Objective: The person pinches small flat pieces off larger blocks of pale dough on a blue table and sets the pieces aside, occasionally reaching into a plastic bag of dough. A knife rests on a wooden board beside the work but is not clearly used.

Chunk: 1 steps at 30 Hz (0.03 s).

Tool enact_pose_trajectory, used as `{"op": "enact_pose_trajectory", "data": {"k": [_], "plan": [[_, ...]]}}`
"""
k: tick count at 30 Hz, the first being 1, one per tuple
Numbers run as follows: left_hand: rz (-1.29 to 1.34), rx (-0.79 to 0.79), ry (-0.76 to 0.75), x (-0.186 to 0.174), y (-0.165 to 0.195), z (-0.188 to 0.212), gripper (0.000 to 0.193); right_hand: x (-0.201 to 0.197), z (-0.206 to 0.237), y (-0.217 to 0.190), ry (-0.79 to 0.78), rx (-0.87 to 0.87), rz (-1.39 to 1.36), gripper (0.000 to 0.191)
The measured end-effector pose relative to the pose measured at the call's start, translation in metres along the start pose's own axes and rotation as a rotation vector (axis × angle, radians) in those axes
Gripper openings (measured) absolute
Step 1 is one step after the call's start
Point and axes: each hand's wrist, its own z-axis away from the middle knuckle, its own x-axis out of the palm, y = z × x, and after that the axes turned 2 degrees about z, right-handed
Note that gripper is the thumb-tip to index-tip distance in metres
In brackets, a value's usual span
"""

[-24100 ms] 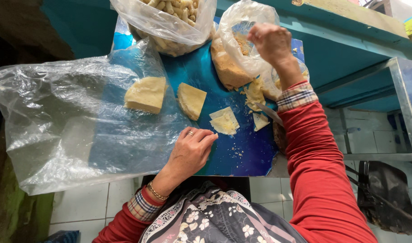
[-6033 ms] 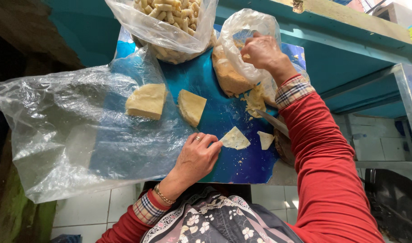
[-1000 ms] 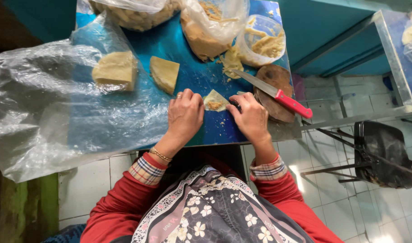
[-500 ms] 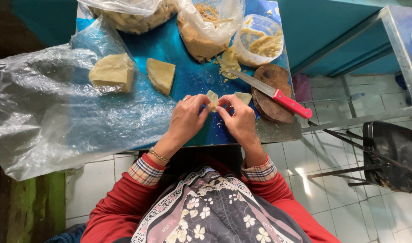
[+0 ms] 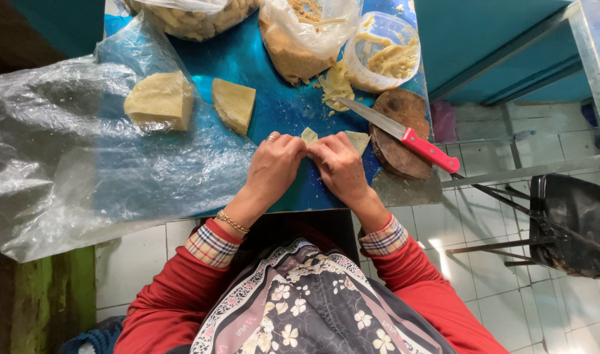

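Blue table [image 5: 293, 118]: left hand [image 5: 273, 164], right hand [image 5: 339, 164] pinch half-hidden pale piece [image 5: 310, 136].

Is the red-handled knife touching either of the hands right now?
Apart. The head view shows the red-handled knife lying across the round wooden board, with bare blue table between its blade and the right hand; the left hand is farther away.

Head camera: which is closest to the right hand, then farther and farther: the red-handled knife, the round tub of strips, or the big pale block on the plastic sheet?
From the right hand:
1. Red-handled knife, just to its right on the round wooden board.
2. Round tub of strips, farther up the table.
3. Big pale block, far left on the plastic sheet.
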Motion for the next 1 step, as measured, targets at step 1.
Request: {"op": "enact_pose_trajectory", "data": {"k": [1], "plan": [[0.033, -0.039, -0.006, 0.0011, -0.002, 0.0015, 0.007, 0.002, -0.0021, 0.0019, -0.018, 0.002, 0.014, 0.01]]}}
